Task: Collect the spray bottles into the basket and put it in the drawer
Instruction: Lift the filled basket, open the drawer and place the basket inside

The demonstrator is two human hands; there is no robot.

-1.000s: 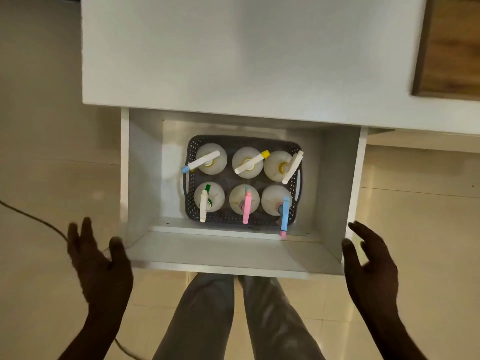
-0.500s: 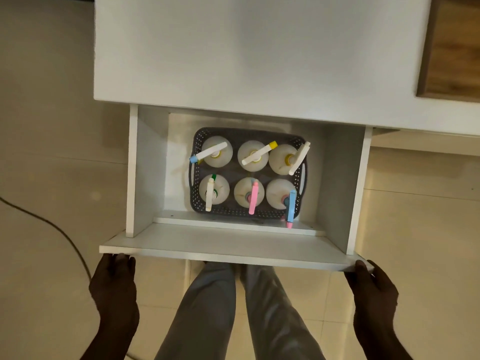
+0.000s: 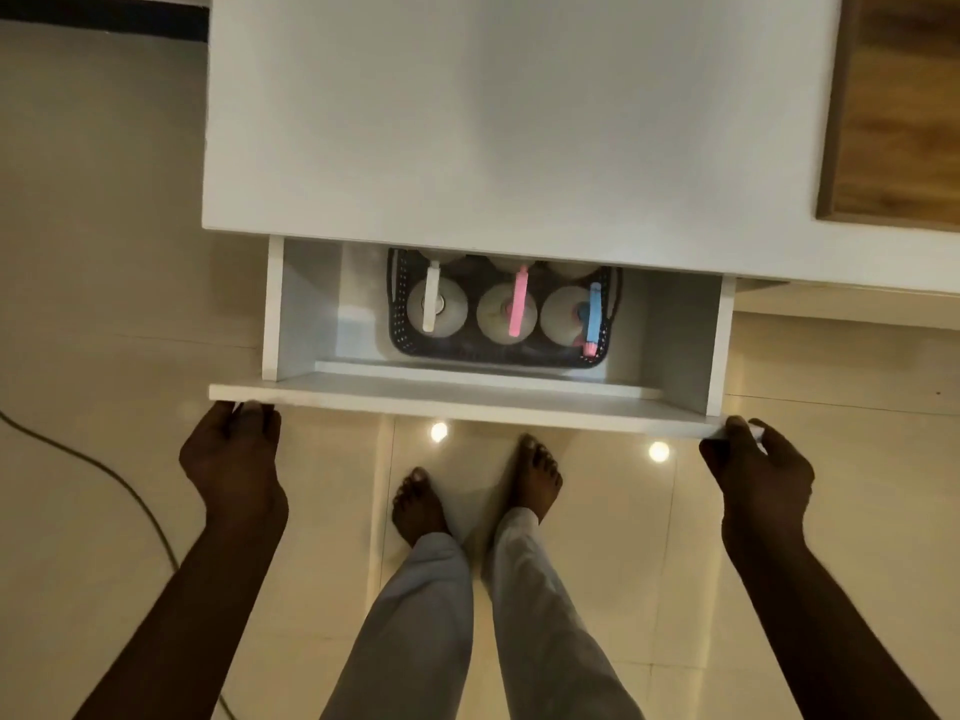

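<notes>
A white drawer (image 3: 467, 405) stands partly open under a white cabinet top (image 3: 509, 122). Inside it sits a dark perforated basket (image 3: 498, 353) holding white spray bottles. The front row shows a white-nozzled bottle (image 3: 436, 306), a pink-nozzled one (image 3: 506, 317) and a blue-nozzled one (image 3: 569, 314). The back row is hidden under the cabinet top. My left hand (image 3: 234, 454) grips the left end of the drawer front. My right hand (image 3: 756, 465) grips its right end.
A dark cable (image 3: 104, 475) runs across the tiled floor at the left. My bare feet (image 3: 478, 491) stand below the drawer front. A wooden panel (image 3: 898, 111) lies at the upper right.
Both hands moved in from the sides and took hold of the drawer front's ends. The drawer has slid inward, so the back row of bottles is now hidden under the cabinet top.
</notes>
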